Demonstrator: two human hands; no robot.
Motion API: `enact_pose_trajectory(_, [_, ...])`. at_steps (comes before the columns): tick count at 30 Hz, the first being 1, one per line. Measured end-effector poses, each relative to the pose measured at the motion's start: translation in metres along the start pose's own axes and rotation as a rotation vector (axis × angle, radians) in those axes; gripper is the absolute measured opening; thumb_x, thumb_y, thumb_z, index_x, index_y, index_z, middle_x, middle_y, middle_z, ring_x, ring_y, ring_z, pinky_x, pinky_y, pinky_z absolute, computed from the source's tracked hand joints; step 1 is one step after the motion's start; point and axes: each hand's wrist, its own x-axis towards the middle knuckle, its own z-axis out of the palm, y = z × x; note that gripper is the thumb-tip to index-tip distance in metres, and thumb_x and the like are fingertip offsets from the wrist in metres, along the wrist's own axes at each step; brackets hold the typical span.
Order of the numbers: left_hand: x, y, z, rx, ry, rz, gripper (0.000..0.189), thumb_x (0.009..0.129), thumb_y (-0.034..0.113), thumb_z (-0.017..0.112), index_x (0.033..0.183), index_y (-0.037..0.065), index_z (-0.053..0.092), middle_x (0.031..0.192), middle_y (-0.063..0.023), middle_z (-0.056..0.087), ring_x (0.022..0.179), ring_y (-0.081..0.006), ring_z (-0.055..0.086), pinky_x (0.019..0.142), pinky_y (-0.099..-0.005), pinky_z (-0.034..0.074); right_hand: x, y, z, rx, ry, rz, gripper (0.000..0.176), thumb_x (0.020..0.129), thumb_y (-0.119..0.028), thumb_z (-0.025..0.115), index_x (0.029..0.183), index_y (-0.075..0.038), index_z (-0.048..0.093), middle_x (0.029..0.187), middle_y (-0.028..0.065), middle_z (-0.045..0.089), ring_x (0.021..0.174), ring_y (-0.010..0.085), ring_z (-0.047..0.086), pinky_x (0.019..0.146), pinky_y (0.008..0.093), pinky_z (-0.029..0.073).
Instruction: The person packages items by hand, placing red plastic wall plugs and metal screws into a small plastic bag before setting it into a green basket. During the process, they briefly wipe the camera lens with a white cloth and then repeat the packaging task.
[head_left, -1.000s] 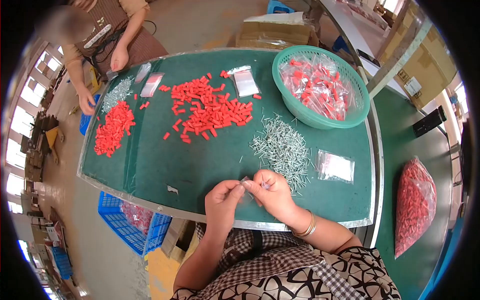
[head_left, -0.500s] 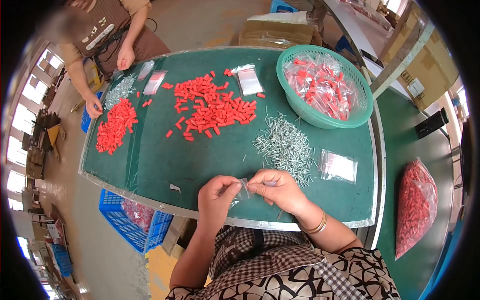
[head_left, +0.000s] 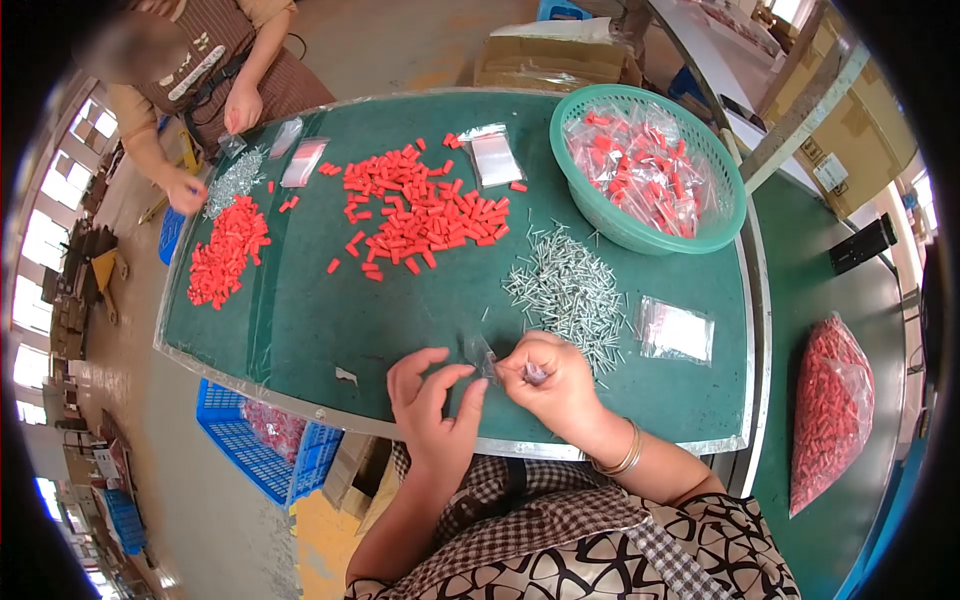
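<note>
My right hand (head_left: 556,388) pinches a small clear plastic bag (head_left: 479,357) by its edge above the near side of the table. Something shiny shows in the curl of that hand, too small to make out. My left hand (head_left: 436,402) is just left of the bag, its fingers spread and apart from it. Beyond my right hand lies a pile of silver screws (head_left: 568,292). Further off is a loose heap of red plastic tubes (head_left: 418,214). A stack of clear bags (head_left: 677,331) lies to the right of the screws.
A green basket (head_left: 648,243) of filled bags stands at the back right. Across the table (head_left: 330,320), a co-worker's hands (head_left: 243,106) are by a second screw pile (head_left: 236,183) and more red tubes (head_left: 228,252). A blue crate (head_left: 245,450) sits below the left edge.
My left hand has let go of the bag, moved slightly left and spread its fingers. My right hand keeps the bag. The co-worker's hand has lifted away from the far pile.
</note>
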Motion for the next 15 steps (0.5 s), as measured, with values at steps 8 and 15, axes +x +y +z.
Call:
enact_pose_trajectory(8, [-0.009,-0.006,0.012,-0.325,-0.115,-0.288,0.009,0.081,-0.001,0.068,0.089,-0.002,0.064,0.082,-0.0113,0.067,0.07,-0.0173,0.062,0.067,-0.0282,0.049,-0.001,-0.004,0.004,-0.14,-0.004,-0.131,0.012,0.073,-0.001,0.073,0.074,-0.004,0.062,0.071,0.005,0.058,0.06,0.017,0.057,0.053,0.0275,0.044])
enact_pose_trajectory(15, [-0.011,-0.013,0.015,-0.374,-0.155,-0.354,0.004,0.085,-0.003,0.065,0.088,-0.003,0.064,0.079,-0.0023,0.065,0.07,-0.0054,0.058,0.064,-0.0206,0.047,-0.001,-0.01,0.001,-0.173,-0.037,-0.058,0.007,0.075,-0.005,0.069,0.08,-0.005,0.064,0.075,0.0093,0.06,0.067,0.0257,0.061,0.058,0.0341,0.048])
